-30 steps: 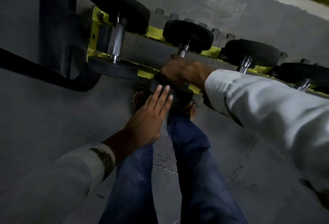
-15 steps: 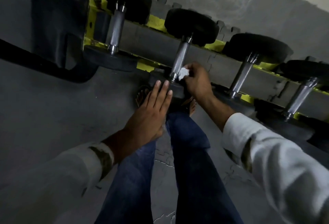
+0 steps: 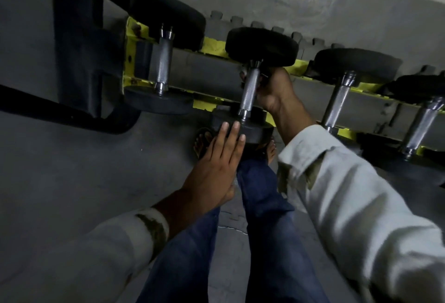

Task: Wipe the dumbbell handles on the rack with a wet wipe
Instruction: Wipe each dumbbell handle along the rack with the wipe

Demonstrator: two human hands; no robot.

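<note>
Your right hand (image 3: 274, 90) is gripping the dumbbell handle (image 3: 250, 93) near its far end, fingers curling round it. Just below that grip, your left hand (image 3: 216, 165) is pressing straight-fingered on the near weight (image 3: 257, 130).

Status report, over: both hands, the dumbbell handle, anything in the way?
Left hand flat on near dumbbell head. Right hand grips handle at far end; wipe out of sight. Nothing blocks the handle.

Fingers of right hand (image 3: 274, 90) hidden behind handle (image 3: 250, 92), rightmost dumbbell (image 3: 420, 125) cropped
</note>
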